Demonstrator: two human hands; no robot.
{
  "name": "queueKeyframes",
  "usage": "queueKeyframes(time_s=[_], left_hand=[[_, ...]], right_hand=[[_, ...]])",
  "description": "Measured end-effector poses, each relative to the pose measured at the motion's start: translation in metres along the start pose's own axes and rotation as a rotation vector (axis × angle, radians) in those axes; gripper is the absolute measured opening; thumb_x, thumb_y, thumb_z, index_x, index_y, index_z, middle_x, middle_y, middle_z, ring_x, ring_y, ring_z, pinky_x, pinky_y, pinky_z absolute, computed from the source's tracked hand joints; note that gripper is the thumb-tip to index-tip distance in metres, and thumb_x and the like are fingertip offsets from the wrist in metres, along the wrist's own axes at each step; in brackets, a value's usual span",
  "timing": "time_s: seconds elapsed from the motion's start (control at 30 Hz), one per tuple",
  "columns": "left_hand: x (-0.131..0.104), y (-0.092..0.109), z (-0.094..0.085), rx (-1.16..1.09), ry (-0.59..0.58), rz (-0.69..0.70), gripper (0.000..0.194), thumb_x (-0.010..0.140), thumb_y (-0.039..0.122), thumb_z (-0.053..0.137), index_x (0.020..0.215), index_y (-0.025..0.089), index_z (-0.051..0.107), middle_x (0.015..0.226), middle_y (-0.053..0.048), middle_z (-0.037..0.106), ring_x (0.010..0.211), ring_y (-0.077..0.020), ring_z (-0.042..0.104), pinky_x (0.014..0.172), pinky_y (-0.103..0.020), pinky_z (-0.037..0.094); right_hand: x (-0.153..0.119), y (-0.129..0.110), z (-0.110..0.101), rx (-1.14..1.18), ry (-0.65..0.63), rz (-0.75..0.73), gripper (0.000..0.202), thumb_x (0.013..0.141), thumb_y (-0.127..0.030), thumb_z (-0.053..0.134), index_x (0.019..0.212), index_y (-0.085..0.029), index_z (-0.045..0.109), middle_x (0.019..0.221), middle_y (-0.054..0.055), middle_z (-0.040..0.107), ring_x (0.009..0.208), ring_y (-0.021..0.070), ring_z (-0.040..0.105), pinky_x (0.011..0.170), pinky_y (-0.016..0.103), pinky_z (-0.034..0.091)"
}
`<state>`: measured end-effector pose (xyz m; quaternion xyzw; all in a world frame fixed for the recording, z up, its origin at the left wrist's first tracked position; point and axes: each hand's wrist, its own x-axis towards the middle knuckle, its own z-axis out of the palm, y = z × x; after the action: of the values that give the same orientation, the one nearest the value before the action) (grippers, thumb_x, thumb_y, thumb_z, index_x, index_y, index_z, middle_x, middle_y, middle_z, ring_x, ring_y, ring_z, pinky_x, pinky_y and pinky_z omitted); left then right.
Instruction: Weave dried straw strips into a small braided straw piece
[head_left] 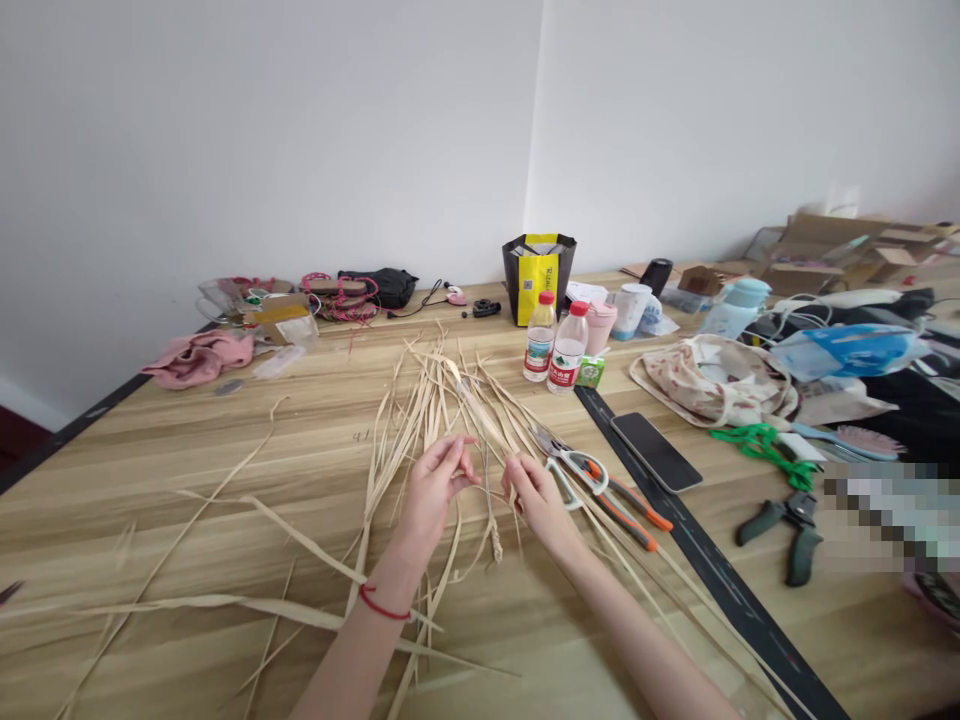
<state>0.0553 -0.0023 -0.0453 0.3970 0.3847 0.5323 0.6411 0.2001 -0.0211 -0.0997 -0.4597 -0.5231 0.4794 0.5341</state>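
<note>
Both hands are raised above a spread bundle of pale, flat straw strips (382, 470) on the wooden table. My left hand (433, 490), with a red cord at the wrist, is closed in a pinch; what its fingertips hold is too thin to make out. Close by on the right, my right hand (531, 492) pinches a straw strip at its fingertips. A wider pale strip (469, 395) runs away from me between the hands. Below them lies a short braided or knotted straw end (496, 540). White-handled scissors (581, 475) and orange-and-grey-handled pliers (626, 515) lie just right of my right hand.
Right of the tools are a phone (657, 452), a black strip (697, 545), dark-handled cutters (786, 525) and a cloth bag (712, 380). Two red-capped bottles (568, 350) stand before a black-and-yellow bag (538, 280). Pink cloth (199, 358) lies far left. Loose strips cross the near left.
</note>
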Motion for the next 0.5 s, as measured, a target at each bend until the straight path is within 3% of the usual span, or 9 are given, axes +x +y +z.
queueKeyframes(time_s=[0.27,0.5], left_hand=[[-0.002,0.001,0.000,0.123,0.079,0.038,0.023,0.075,0.034,0.071,0.091,0.017,0.069,0.072,-0.001,0.061,0.071,-0.0150,0.059,0.066,-0.028,0.055],[-0.022,-0.011,0.007,0.192,-0.024,-0.034,0.029,0.070,0.024,0.075,0.096,0.016,0.065,0.076,-0.004,0.070,0.076,-0.0178,0.066,0.072,-0.029,0.055]], right_hand=[[-0.003,0.002,0.002,0.044,-0.107,0.052,0.041,0.084,-0.057,0.054,0.065,-0.021,0.050,0.052,-0.004,0.048,0.045,0.0117,0.044,0.046,0.025,0.035],[-0.001,0.008,0.007,0.061,-0.012,0.016,0.041,0.081,-0.057,0.057,0.065,-0.019,0.053,0.060,-0.003,0.046,0.059,0.0130,0.043,0.056,0.025,0.035]])
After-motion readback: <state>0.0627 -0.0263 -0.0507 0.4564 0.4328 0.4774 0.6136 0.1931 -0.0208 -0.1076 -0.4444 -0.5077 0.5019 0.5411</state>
